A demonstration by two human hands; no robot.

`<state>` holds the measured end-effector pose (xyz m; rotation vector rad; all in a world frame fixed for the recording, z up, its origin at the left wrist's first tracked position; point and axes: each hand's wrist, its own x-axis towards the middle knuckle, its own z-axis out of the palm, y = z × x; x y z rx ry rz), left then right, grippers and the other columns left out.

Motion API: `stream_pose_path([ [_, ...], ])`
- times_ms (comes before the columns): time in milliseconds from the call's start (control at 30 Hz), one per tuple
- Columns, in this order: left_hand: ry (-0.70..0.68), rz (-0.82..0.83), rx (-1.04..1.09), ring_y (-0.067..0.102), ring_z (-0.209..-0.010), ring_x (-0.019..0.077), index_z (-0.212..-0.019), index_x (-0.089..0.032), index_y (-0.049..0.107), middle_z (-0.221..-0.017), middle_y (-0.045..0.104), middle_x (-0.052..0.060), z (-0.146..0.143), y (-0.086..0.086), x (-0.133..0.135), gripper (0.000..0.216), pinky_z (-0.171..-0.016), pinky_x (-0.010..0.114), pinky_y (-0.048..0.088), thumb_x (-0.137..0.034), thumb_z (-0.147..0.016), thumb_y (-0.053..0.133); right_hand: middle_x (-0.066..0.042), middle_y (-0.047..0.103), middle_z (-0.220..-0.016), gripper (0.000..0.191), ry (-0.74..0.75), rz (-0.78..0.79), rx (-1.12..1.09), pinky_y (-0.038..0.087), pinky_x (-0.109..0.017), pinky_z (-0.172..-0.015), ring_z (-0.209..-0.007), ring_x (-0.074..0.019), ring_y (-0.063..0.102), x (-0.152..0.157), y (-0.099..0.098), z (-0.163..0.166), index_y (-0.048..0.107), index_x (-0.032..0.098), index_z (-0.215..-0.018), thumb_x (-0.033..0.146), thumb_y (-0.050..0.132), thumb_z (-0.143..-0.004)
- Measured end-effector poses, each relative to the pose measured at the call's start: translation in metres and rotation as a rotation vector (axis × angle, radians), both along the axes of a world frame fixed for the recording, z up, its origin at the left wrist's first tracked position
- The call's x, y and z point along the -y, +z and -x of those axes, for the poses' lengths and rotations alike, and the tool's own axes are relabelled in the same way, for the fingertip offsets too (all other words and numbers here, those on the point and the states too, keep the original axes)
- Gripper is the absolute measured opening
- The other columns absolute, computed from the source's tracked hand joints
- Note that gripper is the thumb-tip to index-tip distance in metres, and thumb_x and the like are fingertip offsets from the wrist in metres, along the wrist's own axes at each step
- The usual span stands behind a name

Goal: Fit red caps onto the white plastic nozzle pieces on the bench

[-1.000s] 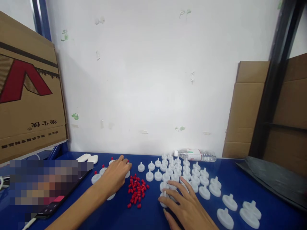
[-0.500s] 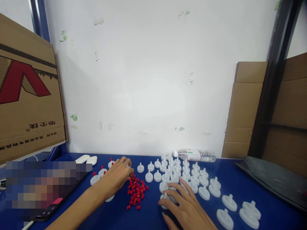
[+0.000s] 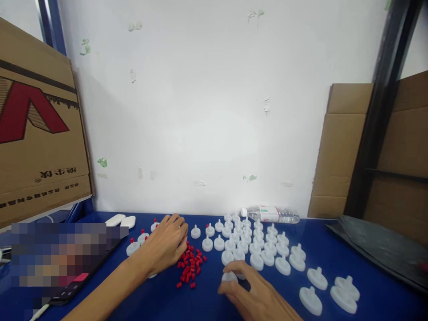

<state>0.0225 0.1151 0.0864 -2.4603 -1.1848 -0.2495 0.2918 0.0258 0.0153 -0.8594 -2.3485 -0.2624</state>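
On the blue table point(image 3: 334, 258) stand several white nozzle caps point(image 3: 257, 240) in rows. A pile of small red caps point(image 3: 190, 265) lies left of them. My left hand point(image 3: 163, 245) rests palm down at the left edge of the red pile, fingers curled by a white cap; whether it holds anything is hidden. Behind it stand several white caps with red tips point(image 3: 137, 240). My right hand point(image 3: 249, 290) curls its fingers around one white cap point(image 3: 229, 277) at the near edge of the rows.
A clear plastic bottle point(image 3: 270, 215) lies against the wall. A cardboard box point(image 3: 36, 129) stands at the left, folded cardboard point(image 3: 337, 147) at the right behind a dark post. A black sheet point(image 3: 381, 245) lies right. A phone point(image 3: 80, 278) and white pieces point(image 3: 121, 220) lie left.
My right hand drew back toward me and closed its fingers around a white cap. My left hand curled and shifted slightly toward the red pile.
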Motion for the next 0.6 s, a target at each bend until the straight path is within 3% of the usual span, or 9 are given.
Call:
stream_pose_path([
  [600, 0.039, -0.054, 0.000, 0.057, -0.100, 0.0291, -0.093, -0.018, 0.070, -0.098, 0.067, 0.011, 0.006, -0.002, -0.011, 0.027, -0.085, 0.044, 0.045, -0.016, -0.101, 0.044, -0.006, 0.067, -0.108, 0.024, 0.047, -0.103, -0.080, 0.060, -0.033, -0.085, -0.099, -0.0209, 0.066, 0.003, 0.008, 0.002, 0.063, 0.026, -0.106, 0.007, 0.060, -0.091],
])
